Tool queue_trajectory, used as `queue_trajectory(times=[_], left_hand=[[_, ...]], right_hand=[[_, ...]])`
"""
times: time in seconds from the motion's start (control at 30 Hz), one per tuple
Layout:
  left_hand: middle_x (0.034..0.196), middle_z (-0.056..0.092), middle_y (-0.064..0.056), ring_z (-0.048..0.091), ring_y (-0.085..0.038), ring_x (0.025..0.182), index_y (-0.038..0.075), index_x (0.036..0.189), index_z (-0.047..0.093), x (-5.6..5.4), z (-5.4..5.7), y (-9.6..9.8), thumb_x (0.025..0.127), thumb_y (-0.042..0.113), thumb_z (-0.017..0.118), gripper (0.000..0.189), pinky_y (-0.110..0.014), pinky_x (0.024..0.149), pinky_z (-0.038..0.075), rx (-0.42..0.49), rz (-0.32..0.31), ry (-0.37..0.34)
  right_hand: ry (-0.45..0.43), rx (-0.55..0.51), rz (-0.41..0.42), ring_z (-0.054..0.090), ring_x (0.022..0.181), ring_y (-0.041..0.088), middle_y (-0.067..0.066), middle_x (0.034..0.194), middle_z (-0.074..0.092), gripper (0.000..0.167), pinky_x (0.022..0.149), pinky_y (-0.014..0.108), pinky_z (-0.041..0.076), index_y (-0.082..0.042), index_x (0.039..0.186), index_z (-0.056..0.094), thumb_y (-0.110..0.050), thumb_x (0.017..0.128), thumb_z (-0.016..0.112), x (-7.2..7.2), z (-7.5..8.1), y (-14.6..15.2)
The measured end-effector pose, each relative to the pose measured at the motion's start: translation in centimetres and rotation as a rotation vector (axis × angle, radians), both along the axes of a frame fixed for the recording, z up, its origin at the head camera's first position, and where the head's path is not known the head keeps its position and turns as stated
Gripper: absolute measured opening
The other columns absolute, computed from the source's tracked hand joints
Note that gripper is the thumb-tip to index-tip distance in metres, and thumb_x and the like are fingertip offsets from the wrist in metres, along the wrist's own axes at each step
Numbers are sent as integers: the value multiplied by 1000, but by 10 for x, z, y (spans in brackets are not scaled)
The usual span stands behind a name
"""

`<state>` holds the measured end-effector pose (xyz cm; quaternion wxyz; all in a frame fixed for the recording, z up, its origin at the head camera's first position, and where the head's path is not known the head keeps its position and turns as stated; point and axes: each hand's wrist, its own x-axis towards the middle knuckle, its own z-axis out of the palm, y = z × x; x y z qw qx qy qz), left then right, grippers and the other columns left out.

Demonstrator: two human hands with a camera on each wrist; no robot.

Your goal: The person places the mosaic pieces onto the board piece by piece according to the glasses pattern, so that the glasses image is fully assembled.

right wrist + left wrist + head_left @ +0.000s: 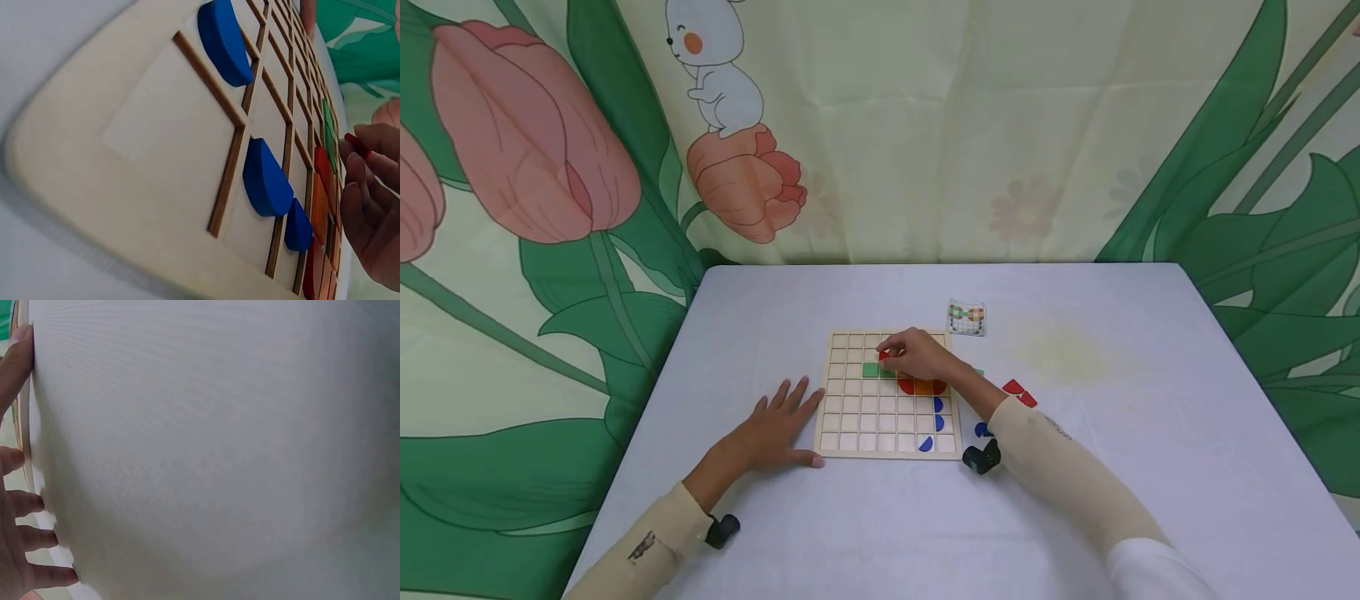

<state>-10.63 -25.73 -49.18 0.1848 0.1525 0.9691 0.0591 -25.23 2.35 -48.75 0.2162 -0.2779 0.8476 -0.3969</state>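
A wooden grid board (842, 425) lies on the white table, with several coloured pieces set in its squares. My right hand (917, 354) is over the board's upper part and pinches a small red piece (357, 145) between thumb and fingers. Below it are green squares (870, 370), an orange piece (923, 387) and red pieces (906, 387). Blue half-round pieces (267, 178) sit near the board's right side. My left hand (778, 433) lies with fingers spread at the board's left edge, its thumb (19, 359) touching the rim.
A small pattern card (966, 317) lies behind the board's far right corner. Loose red pieces (1019, 392) and a blue piece (982, 429) lie on the table to the right, partly beside my right sleeve (1067, 467). A printed curtain (925, 167) hangs behind the table.
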Motion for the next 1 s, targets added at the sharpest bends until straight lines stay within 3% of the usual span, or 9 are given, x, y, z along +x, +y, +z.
queue_trajectory(times=[0.27,0.5,1.0], left_hand=[[168,14,-17,12,-47,153,18,161,23,1,1,1,78,71,71,110,-72,113,24,11,1,10],[168,15,-17,12,-47,153,19,161,23,1,0,1,77,72,70,110,-72,113,25,7,5,20],[169,12,-16,9,-46,154,20,162,21,-1,2,2,77,74,69,111,-71,114,23,6,13,-17]], right_hand=[[56,35,8,55,70,12,2,86,69,34,66,27,44,-7,125,70,-23,95,70,-5,-3,-16],[91,129,-58,61,81,12,0,95,72,36,73,27,49,-11,123,70,-28,92,74,-5,-2,-20],[122,154,-120,62,77,15,1,93,72,19,65,28,47,-12,103,76,-27,91,74,-5,0,-26]])
